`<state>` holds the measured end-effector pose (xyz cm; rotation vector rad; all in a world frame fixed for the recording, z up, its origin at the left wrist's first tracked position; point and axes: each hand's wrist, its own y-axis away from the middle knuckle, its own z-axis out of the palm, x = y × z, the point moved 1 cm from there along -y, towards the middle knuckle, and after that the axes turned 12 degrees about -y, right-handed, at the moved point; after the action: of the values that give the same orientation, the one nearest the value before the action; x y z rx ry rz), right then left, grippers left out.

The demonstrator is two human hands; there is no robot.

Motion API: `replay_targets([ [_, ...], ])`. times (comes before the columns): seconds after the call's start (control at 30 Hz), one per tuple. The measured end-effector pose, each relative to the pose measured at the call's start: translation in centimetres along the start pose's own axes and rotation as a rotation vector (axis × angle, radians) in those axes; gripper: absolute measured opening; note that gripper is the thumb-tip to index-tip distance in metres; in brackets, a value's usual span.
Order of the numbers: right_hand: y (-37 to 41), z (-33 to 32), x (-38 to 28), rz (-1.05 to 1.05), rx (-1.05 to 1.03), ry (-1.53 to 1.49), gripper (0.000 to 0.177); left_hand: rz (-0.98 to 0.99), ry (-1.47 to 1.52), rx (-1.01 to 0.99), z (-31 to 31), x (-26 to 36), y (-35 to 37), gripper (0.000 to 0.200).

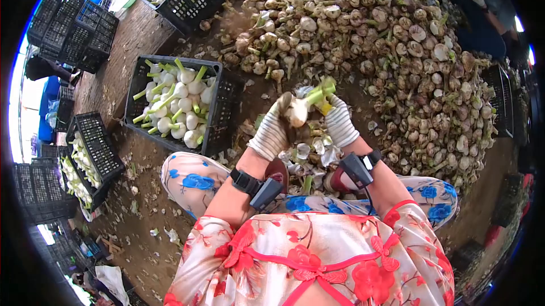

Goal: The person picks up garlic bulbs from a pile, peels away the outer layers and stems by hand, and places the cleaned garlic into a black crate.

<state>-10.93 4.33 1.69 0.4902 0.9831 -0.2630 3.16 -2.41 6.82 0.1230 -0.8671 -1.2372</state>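
Observation:
A garlic bulb (296,113) with its thick green stem (322,92) tilted up to the right is held in front of my knees. My left hand (272,127), in a striped white glove with dirty fingers, is closed around the bulb's left side. My right hand (342,123), gloved the same way, is closed close beside the stem. A small yellow thing (326,107) shows at its fingertips; its kind is not clear. Below both hands, loose garlic skins (323,150) lie on the ground between my shoes.
A big heap of untrimmed garlic (420,73) spreads ahead and right. At left stands a black crate (218,107) of cleaned bulbs, with another crate (193,2) behind it and one (99,147) farther left. Stacked crates (74,28) and another person (482,5) are at the edges.

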Motion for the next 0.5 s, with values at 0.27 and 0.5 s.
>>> replay_targets([
  [0.27, 1.6, 0.9, -0.8, -0.102, -0.054, -0.053, 0.025, 0.803, -0.667, 0.274, -3.8, -1.1, -3.1, 0.056],
  [0.5, -2.1, 0.3, -3.1, -0.144, -0.018, 0.038, 0.021, 0.38, -0.529, -0.081, 1.1, -0.1, 0.9, 0.057],
])
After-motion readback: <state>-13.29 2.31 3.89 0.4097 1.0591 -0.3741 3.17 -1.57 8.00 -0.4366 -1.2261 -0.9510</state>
